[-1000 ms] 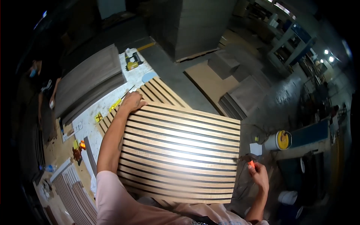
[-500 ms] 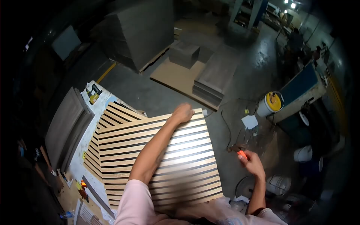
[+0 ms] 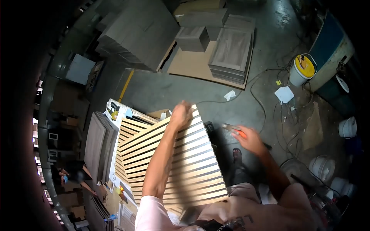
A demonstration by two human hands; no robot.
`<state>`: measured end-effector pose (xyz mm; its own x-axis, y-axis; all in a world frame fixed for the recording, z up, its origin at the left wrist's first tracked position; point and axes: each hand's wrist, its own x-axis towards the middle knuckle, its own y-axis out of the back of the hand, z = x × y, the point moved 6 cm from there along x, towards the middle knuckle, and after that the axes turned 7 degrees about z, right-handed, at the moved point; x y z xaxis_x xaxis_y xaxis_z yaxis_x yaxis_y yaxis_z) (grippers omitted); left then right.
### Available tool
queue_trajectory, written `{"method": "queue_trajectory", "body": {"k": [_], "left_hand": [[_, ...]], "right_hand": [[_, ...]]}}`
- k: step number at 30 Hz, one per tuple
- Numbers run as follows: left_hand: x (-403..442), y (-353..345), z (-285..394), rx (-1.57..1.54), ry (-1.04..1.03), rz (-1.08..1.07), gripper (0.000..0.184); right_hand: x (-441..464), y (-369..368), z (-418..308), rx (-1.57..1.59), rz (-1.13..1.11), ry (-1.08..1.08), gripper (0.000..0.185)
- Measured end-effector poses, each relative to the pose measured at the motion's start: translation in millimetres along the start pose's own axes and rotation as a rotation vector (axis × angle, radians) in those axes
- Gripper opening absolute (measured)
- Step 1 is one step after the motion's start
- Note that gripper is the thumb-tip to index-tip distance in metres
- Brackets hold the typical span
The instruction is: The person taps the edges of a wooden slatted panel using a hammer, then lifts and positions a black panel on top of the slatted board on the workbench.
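Observation:
A slatted wooden panel [image 3: 173, 165] with dark grooves lies at a slant over another slatted panel [image 3: 129, 129] on the white worktable. My left hand [image 3: 182, 114] grips the upper panel at its far right corner, its fingers closed over the edge. Off the panel's right side, my right hand [image 3: 250, 139] is closed around an orange-handled tool [image 3: 236, 131] with a metal head, which points left toward the panel. The tool and the panel are apart.
Stacked grey boards [image 3: 101, 142] stand left of the panels, with a yellow nail gun [image 3: 114, 111] behind. A co-worker [image 3: 75, 173] is at far left. Farther off are a board pallet [image 3: 192, 71], a yellow-lidded bucket [image 3: 302, 71] and floor cables. My foot [image 3: 237, 154] shows below.
My left hand has slid along the panel's far edge to its right corner. My right hand has lifted the orange-handled tool nearer the panel. The view has turned.

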<state>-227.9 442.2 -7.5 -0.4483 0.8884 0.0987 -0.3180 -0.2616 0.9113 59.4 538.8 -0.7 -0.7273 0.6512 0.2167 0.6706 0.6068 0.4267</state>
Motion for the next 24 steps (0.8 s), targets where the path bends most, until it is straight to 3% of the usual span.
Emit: {"method": "queue_trajectory", "body": {"k": [3,5,12,19,24], "left_hand": [[-13.5,-1.2,-20.5,-0.094,0.139,0.023,0.033],[-18.3,2.3,-19.9,-0.109,0.132,0.031,0.034],[-23.7,0.4,-18.5,-0.098,0.135,0.131,0.031],[-24.1,-0.9,-20.0,-0.106,0.162,0.117,0.031],[-23.9,0.3,-12.5,-0.1,0.176,0.104,0.027]], "right_hand": [[39.3,-24.2,-8.8,0.074,-0.048,0.25,0.026],[63.0,-41.8,-12.4,0.015,-0.144,0.331,0.025],[96.2,-81.0,-6.8,-0.164,-0.169,0.641,0.024],[102.9,-80.3,-16.8,-0.222,-0.148,0.761,0.023],[102.1,-88.1,-13.6,-0.319,-0.15,0.683,0.022]]}}
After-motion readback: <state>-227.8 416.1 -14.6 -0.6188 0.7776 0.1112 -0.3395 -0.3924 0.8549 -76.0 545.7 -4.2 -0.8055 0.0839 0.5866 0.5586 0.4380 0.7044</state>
